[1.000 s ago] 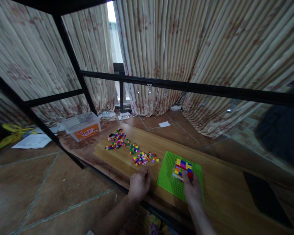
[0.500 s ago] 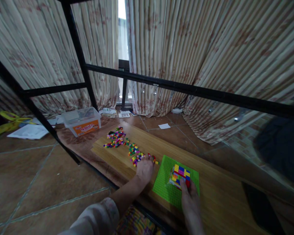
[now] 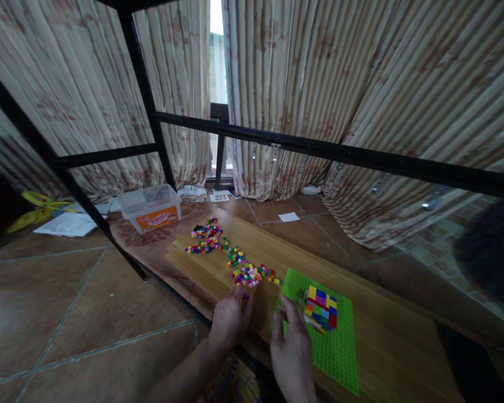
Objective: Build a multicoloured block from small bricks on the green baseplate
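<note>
My left hand [image 3: 230,317] is closed in a pinch in front of the loose toy bricks [image 3: 252,274], with a small dark purple brick [image 3: 246,295] at its fingertips. To its right, my right hand [image 3: 292,348] is over the left edge of the green baseplate [image 3: 334,361], fingers apart and nothing visible in them. Just beyond that hand, a block built of red, blue, yellow and other coloured bricks [image 3: 321,308] stands on the baseplate.
A wooden board [image 3: 386,336] carries the bricks and baseplate. At its far end, more small bricks [image 3: 205,238] lie scattered. A clear plastic box [image 3: 151,210] with an orange label stands on a brown mat [image 3: 126,235]. A black metal frame [image 3: 319,148] crosses in front of the curtains.
My right hand has let go of the brick block and moved left. My left hand has drawn back from the loose bricks with a purple brick. The view has shifted slightly.
</note>
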Demonstrator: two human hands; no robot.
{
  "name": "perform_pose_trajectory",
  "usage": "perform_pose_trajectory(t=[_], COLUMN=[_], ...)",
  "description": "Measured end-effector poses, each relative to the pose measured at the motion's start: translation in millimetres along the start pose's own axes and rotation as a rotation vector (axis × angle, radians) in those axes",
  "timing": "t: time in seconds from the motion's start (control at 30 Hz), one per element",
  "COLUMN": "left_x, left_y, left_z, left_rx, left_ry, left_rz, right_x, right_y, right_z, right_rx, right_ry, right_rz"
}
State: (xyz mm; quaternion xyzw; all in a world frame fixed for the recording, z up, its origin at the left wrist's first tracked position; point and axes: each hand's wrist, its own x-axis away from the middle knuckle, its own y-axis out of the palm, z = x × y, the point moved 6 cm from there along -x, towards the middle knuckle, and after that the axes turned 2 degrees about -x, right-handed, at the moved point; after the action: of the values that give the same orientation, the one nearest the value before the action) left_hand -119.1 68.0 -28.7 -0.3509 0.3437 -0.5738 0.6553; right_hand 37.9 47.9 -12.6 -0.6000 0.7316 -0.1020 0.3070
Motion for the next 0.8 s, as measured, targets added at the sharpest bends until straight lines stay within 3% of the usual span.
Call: perform_pose_trajectory(t=[0.1,0.27,0.53,0.67,0.8], left_x=[4.9,-1.0,-3.7,-1.6,0.6], left_y=[-3.6,-10.7,-11.9,-7.2,-1.8], left_z=[-13.8,-27.7,-39.5,-38.3,-36.2], left_rx=[0.056,0.111,0.257,0.263,0.276], left_ry=[-0.008,-0.044,-0.072,-0.089,-0.119], left_rz=[0.016,0.038,0.06,0.054,0.041], right_x=[-30.7,-72.0,-71.4,-69.3,-71.0], right_y=[25.3,49.9,62.6,57.9,47.6], right_z=[3.7,28.6,42.4,45.8,51.9], right_rx=[0.12,0.283,0.301,0.23,0.303], right_ry=[-0.061,-0.102,-0.146,-0.08,-0.052], right_rz=[-0.008,-0.047,-0.064,-0.064,-0.026])
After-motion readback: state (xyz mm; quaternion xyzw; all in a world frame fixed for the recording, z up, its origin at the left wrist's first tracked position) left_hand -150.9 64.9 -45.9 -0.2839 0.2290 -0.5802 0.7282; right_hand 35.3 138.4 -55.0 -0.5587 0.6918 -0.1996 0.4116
